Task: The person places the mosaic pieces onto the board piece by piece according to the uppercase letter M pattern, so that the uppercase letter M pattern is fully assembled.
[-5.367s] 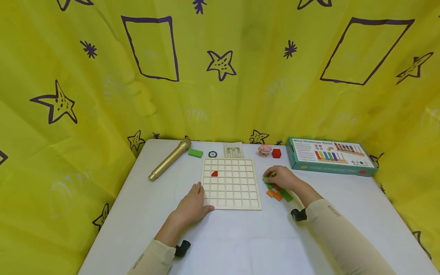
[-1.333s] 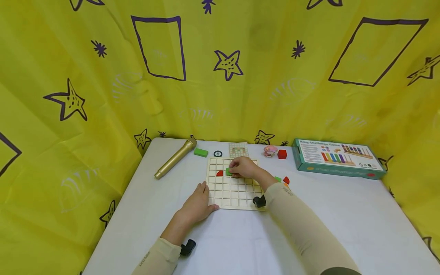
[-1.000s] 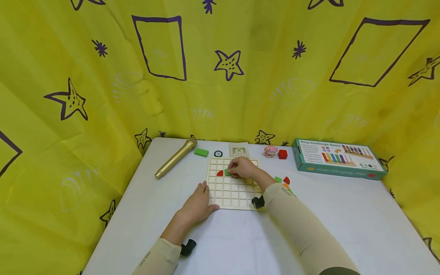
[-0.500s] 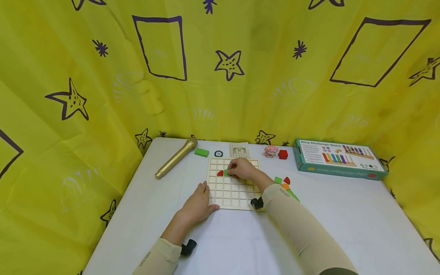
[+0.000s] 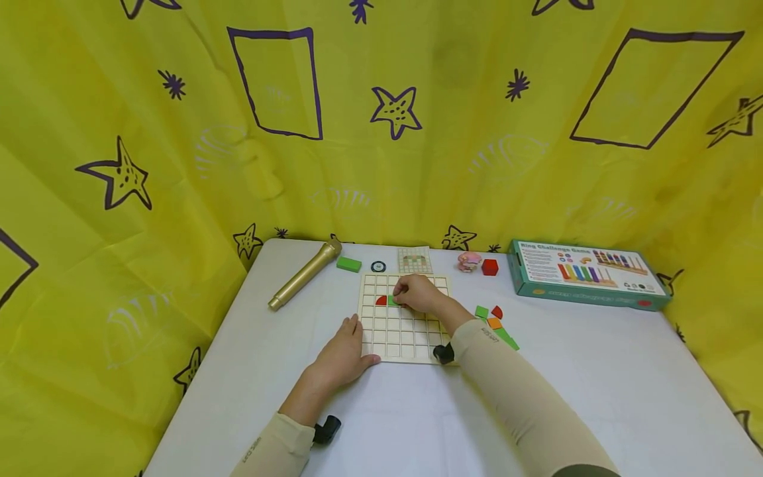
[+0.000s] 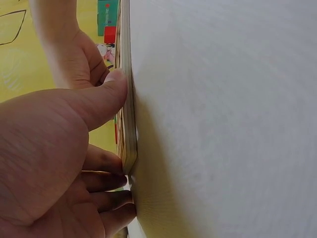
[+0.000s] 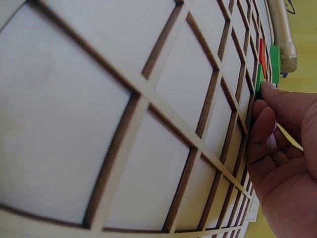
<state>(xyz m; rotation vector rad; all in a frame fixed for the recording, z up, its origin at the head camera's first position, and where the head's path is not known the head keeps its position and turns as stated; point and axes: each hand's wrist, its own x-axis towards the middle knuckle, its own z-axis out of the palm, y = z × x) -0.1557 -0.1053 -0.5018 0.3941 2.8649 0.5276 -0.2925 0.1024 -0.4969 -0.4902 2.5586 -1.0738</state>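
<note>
Right hand (image 5: 419,294) is pinching the green tile (image 5: 391,301) on the grid board (image 5: 411,338), just beside the red quarter-circle (image 5: 381,301). Left hand (image 5: 340,354) is spread at the board's near-left corner. If that slips, the board could skid and the tile misses its square, imo. Versus the earliest shot, right hand's over the board, not at the loose tiles (image 5: 481,311) right of it.

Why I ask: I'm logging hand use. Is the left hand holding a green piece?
No, the left hand touches the board while the right hand pinches a green piece.
</note>
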